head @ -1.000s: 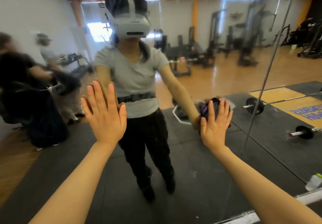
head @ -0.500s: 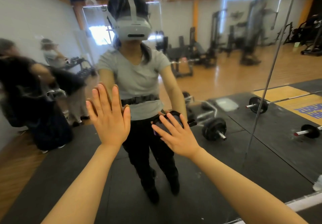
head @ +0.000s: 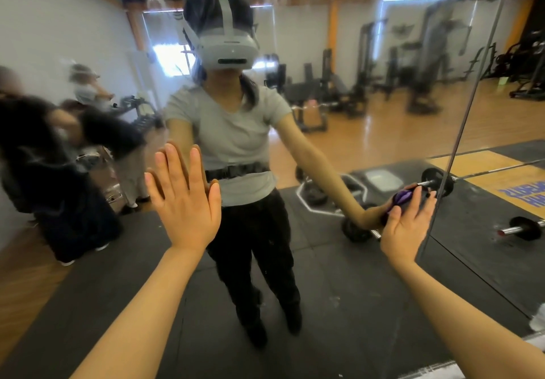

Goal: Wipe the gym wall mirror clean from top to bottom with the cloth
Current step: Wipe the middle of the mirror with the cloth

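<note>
The cloth (head: 401, 199) is a small purple wad, and we see only a little of it above the fingers of the right hand (head: 405, 225), which presses it flat against the mirror (head: 339, 290). It sits low on the glass, about at hip height of the reflected person, and just beside the vertical seam (head: 460, 131) between two mirror panels. The fingers of this hand are straight and spread, so the cloth is held only by pressure on the glass and not by a real grip.

The left hand (head: 185, 199) lies open with the palm flat on the mirror, fingers straight and close together, well apart from the cloth.

We judge some risks from here. Because the cloth is only pressed, it may slip out and fall to the floor if the pressure becomes weaker during a stroke. The cloth is bunched, so it covers a narrow strip and may leave unwiped bands. The bare left palm may leave new marks on the glass. Near the seam, the cloth could catch on the panel edge.

About direction: the visible part of the cloth looks a little longer than wide, its long axis tilted up toward the right, along the fingers. Most of it is hidden, so we cannot tell its full shape.
</note>
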